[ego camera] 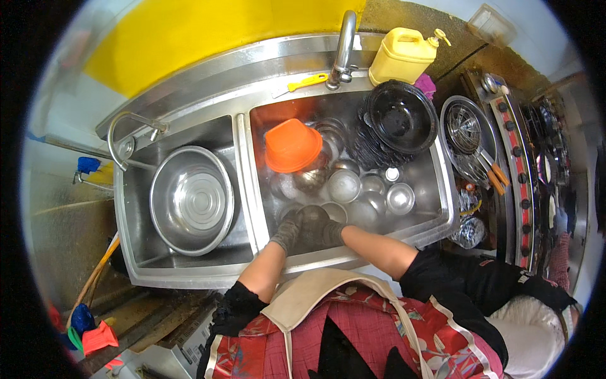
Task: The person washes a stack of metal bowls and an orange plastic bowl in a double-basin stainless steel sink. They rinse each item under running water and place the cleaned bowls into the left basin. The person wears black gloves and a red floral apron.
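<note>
Both my hands wear grey gloves and reach into the right basin (442,203) of a stainless-steel sink. My left hand (288,232) is at the left side of a round metal bowl (314,215), and my right hand (334,233) is at its right side. They hold the bowl between them, low in the basin; my fingertips are partly hidden. Beyond it lie several steel bowls (344,185), some with cloudy, soapy water. An orange plastic tub (293,146) rests tilted on the pile. Black ribbed bowls (401,116) are stacked at the back right, and a small steel bowl (400,198) sits at the right.
A large steel basin (199,201) stands in the left compartment. Behind the sink are a yellow-handled scraper (307,82), a faucet (348,42) and a yellow jug with a pump (402,54). Wire strainers (466,132) lie right, beside a stove (518,175). Another person (525,303) is at the right.
</note>
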Demonstrator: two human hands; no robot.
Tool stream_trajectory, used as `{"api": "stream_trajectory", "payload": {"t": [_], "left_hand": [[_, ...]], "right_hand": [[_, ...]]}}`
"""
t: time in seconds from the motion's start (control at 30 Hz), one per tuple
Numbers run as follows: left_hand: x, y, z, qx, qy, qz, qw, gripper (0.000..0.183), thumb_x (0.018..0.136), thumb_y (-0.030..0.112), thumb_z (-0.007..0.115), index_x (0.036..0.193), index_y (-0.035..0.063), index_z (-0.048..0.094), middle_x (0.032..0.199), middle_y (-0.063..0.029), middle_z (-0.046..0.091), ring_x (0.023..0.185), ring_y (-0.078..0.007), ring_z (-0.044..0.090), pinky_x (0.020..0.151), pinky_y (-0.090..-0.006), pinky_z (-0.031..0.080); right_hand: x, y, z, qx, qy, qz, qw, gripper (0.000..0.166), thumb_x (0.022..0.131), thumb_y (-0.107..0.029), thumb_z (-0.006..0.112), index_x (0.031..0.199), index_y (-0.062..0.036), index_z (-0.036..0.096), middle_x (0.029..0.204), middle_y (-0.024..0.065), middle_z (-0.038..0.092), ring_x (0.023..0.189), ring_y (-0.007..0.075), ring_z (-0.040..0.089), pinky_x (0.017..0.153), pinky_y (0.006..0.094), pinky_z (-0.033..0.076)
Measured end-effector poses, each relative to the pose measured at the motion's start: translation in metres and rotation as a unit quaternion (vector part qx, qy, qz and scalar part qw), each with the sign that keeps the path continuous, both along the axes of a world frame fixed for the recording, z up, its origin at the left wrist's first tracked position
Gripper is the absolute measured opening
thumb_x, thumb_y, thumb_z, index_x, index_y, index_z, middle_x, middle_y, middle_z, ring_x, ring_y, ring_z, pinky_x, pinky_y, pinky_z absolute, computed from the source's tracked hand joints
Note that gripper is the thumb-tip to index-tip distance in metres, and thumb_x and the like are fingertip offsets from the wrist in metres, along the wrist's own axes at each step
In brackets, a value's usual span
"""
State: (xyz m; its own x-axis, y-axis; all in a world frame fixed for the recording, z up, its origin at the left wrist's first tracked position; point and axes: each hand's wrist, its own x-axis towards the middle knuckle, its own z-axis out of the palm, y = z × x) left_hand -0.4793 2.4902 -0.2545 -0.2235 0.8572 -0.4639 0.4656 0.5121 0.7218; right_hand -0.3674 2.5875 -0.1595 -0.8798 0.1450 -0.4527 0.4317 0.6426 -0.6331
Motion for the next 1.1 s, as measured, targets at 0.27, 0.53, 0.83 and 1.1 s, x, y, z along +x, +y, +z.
{"api": "stream_trajectory", "payload": {"t": [0.27,0.53,0.83,1.1], "left_hand": [[0.004,0.043,0.089,-0.071,0.291,-0.203,0.932,0.037,0.081,0.023,0.052,0.115,0.0097,0.051,0.112,-0.0175,0.054,0.102,-0.0324,0.054,0.083,-0.0455,0.044],[-0.003,0.043,-0.004,-0.067,-0.027,-0.031,0.997,0.046,0.086,0.035,0.045,0.124,0.0075,0.043,0.123,-0.0181,0.049,0.110,-0.0334,0.050,0.090,-0.0423,0.042],[-0.005,0.040,0.008,-0.073,-0.175,0.071,0.979,0.037,0.089,0.026,0.047,0.118,0.0031,0.048,0.109,-0.0144,0.056,0.093,-0.0245,0.054,0.079,-0.0358,0.045],[-0.008,0.039,0.017,-0.184,-0.096,-0.130,0.970,0.034,0.084,0.030,0.055,0.107,0.0051,0.059,0.099,-0.0129,0.062,0.085,-0.0185,0.056,0.072,-0.0329,0.046]], "right_hand": [[0.049,0.038,0.058,0.133,-0.120,0.060,0.982,0.030,0.086,-0.026,0.047,0.100,-0.0030,0.059,0.095,0.0160,0.063,0.088,0.0297,0.061,0.076,0.0401,0.047],[0.051,0.048,0.067,0.064,-0.120,-0.103,0.985,0.043,0.079,-0.032,0.055,0.113,-0.0056,0.055,0.120,0.0171,0.052,0.106,0.0283,0.054,0.089,0.0383,0.042],[0.028,0.004,-0.031,0.032,0.019,-0.013,0.999,0.042,0.079,-0.031,0.055,0.115,-0.0086,0.054,0.115,0.0138,0.054,0.096,0.0257,0.058,0.087,0.0388,0.042],[0.022,0.032,0.052,0.177,0.010,0.069,0.982,0.037,0.075,-0.041,0.053,0.093,-0.0111,0.067,0.094,0.0116,0.065,0.088,0.0264,0.063,0.072,0.0424,0.047]]}}
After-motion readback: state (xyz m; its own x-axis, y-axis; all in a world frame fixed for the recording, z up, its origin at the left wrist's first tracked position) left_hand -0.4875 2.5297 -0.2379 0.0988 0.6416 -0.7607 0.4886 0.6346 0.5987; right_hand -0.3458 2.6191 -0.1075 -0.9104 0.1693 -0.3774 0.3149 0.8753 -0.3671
